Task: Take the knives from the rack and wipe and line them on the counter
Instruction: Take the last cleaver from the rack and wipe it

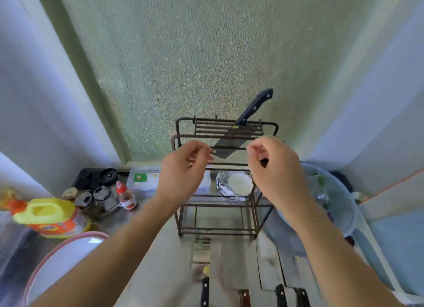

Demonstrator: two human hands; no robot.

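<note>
Head view gives me one cleaver left in the wire rack, its blade slotted through the top bars and its dark handle tilted up to the right, while several knives lie side by side on the steel counter nearer me. I see my left hand and right hand raised before the rack, fingers loosely curled, grasping nothing. A yellow jug stands far left.
</note>
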